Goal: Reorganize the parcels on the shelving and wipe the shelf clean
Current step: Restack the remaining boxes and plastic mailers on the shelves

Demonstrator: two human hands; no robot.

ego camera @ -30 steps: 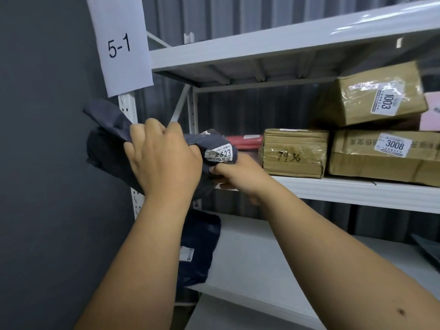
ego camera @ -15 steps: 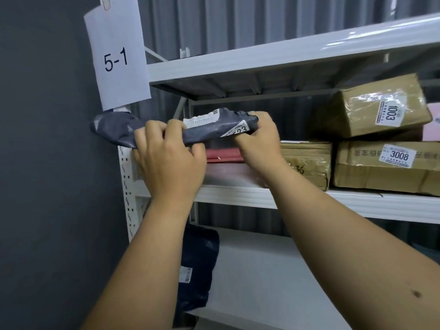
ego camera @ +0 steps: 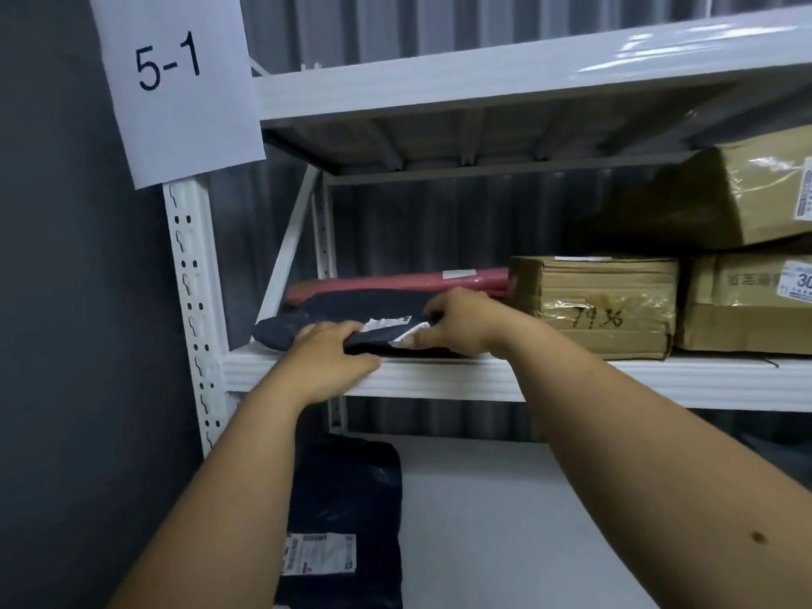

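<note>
On the white middle shelf (ego camera: 483, 380), at its left end, I see my left hand (ego camera: 327, 360) and right hand (ego camera: 461, 320) both gripping the dark parcel (ego camera: 351, 307), which lies before a red parcel (ego camera: 395, 281).

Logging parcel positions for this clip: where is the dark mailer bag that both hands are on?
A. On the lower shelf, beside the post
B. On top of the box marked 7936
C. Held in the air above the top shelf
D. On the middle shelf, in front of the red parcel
D: the dark mailer bag lies on the middle shelf in front of the red parcel, with the left hand and right hand on its front edge.
</note>
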